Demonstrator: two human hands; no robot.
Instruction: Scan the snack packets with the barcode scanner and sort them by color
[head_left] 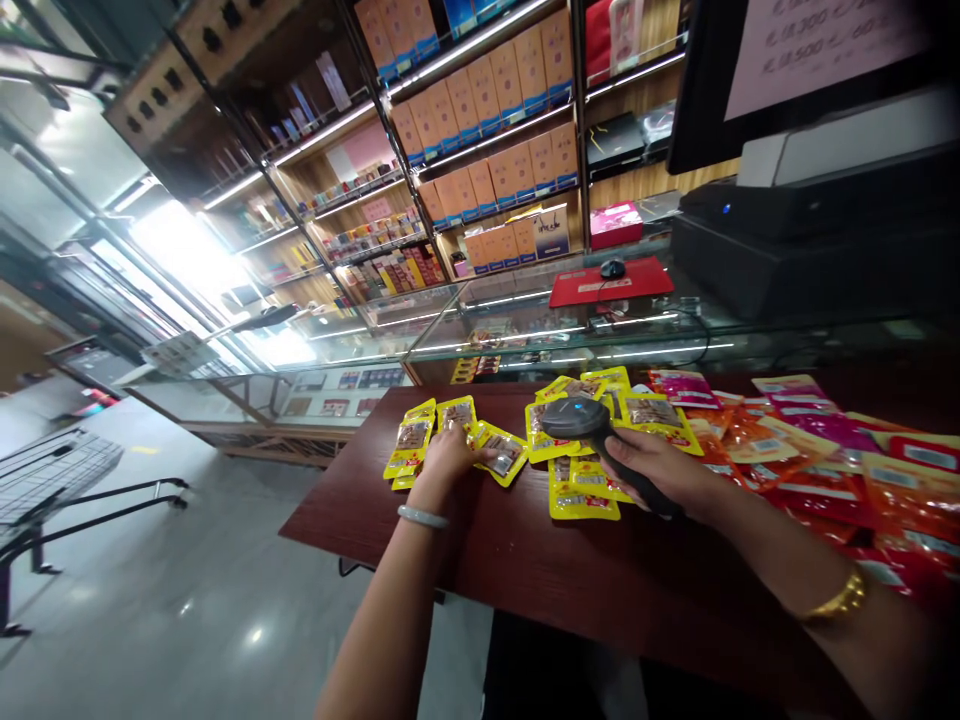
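In my right hand [656, 465] is a black handheld barcode scanner [574, 418], my fingers wrapped round its handle and its head pointing left. Below the scanner lies a loose pile of yellow snack packets [585, 505]. My left hand [448, 458] is at a smaller group at the table's left, thumb and fingers closing on a yellow snack packet [504, 455]; its fingertips are partly hidden. Another yellow packet [457, 412] lies just beyond those fingers, and more overlap in a stack [410, 440] to their left.
Red, orange and pink snack packets [817, 455] cover the right of the dark red table [480, 545]. Behind it stands a glass counter [525, 318] with a mouse [613, 268] on a red mat and a black monitor [701, 90]. A shopping cart [67, 490] is at left.
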